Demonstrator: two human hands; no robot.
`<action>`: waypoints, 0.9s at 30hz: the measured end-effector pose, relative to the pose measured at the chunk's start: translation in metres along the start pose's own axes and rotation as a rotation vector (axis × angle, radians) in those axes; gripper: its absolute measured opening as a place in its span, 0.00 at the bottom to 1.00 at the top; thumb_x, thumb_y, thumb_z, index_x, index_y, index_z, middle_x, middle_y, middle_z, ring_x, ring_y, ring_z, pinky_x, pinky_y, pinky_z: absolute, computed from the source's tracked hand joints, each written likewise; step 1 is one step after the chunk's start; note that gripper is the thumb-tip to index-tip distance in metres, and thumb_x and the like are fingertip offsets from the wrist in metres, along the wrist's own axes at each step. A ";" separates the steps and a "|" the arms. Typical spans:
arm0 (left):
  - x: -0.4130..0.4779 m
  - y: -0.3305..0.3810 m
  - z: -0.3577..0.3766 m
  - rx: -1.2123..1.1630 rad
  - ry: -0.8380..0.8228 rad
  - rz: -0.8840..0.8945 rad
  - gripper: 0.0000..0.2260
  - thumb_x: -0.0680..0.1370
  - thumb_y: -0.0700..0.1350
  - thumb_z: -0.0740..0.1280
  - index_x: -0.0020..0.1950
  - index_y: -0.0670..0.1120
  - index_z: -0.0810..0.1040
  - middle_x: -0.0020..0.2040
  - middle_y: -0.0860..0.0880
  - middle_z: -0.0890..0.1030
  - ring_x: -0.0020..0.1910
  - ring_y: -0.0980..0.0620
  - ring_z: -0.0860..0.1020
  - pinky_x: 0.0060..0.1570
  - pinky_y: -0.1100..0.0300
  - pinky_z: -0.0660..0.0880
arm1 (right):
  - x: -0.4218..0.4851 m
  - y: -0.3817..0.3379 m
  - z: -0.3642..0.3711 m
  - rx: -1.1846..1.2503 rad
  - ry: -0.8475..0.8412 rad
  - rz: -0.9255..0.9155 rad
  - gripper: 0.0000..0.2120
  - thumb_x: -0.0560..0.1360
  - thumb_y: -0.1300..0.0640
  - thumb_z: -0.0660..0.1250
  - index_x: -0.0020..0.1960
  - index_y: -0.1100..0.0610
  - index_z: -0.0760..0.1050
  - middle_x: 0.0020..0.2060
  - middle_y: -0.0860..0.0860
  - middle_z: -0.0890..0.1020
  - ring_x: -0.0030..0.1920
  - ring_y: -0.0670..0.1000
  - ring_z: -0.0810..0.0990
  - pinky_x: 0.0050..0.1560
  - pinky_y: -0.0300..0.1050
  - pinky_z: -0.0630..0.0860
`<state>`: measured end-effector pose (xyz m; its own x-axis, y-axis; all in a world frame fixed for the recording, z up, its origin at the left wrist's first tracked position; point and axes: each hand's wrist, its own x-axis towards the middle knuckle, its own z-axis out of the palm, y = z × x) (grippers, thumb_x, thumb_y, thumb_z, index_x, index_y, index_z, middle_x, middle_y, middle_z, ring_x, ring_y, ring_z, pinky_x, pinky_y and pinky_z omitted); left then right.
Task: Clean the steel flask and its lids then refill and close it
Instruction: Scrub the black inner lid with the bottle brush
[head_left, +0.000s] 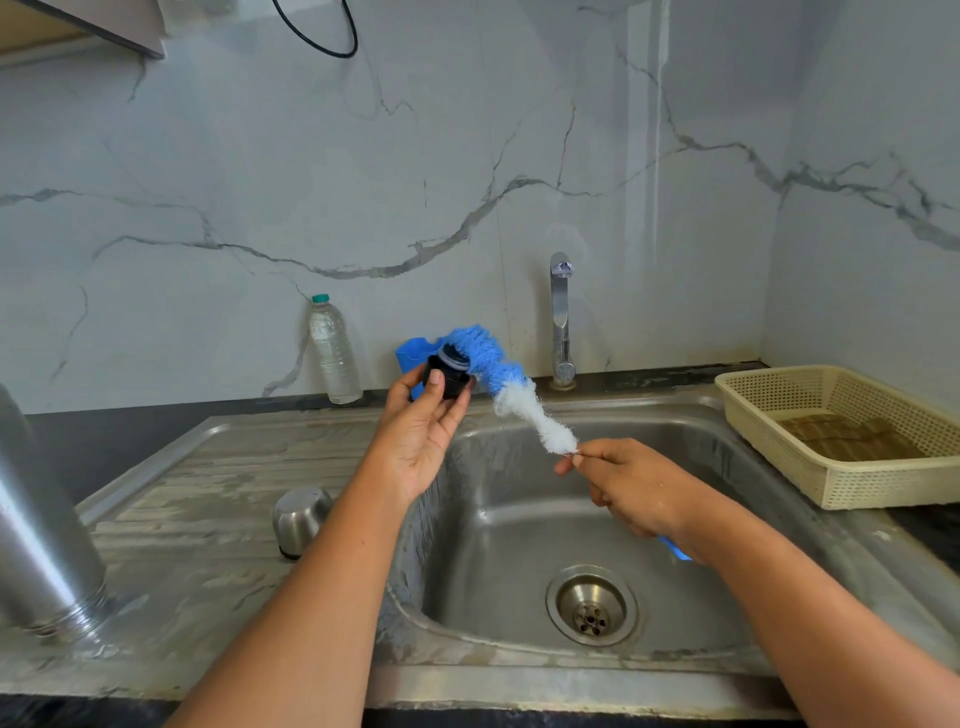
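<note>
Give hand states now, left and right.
Left hand: holding the black lid.
Right hand: gripping the bottle brush by its handle.

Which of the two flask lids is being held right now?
The black inner lid, gripped in the left hand against the blue-and-white bottle brush. The steel cup lid sits untouched on the draining board.

Dull steel sink (519, 519), bristly brush (498, 374)
</note>
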<state>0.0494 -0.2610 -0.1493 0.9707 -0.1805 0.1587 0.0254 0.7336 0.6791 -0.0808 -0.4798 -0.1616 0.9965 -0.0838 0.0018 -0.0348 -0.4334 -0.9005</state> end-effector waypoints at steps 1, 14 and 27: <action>0.001 0.001 -0.001 -0.002 0.004 0.004 0.19 0.82 0.36 0.67 0.73 0.39 0.71 0.67 0.36 0.80 0.64 0.39 0.82 0.62 0.50 0.81 | -0.001 0.001 -0.001 0.005 -0.009 0.004 0.14 0.85 0.51 0.58 0.53 0.49 0.82 0.31 0.49 0.69 0.26 0.47 0.58 0.26 0.42 0.56; 0.006 0.001 -0.009 0.181 0.087 0.017 0.14 0.84 0.41 0.66 0.68 0.39 0.76 0.66 0.38 0.81 0.65 0.41 0.81 0.56 0.56 0.83 | 0.003 0.006 -0.007 -0.053 -0.045 -0.004 0.14 0.85 0.51 0.58 0.51 0.48 0.82 0.30 0.49 0.69 0.25 0.47 0.59 0.25 0.40 0.57; 0.002 -0.018 0.003 0.422 0.130 0.031 0.08 0.83 0.41 0.68 0.62 0.41 0.77 0.62 0.38 0.80 0.63 0.44 0.81 0.52 0.58 0.84 | 0.007 0.005 -0.004 -0.240 0.045 -0.068 0.13 0.85 0.54 0.57 0.55 0.46 0.80 0.33 0.49 0.75 0.32 0.47 0.70 0.35 0.42 0.70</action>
<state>0.0499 -0.2767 -0.1593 0.9921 -0.0588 0.1108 -0.0782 0.4010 0.9127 -0.0745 -0.4856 -0.1640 0.9929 -0.0844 0.0832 0.0101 -0.6394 -0.7688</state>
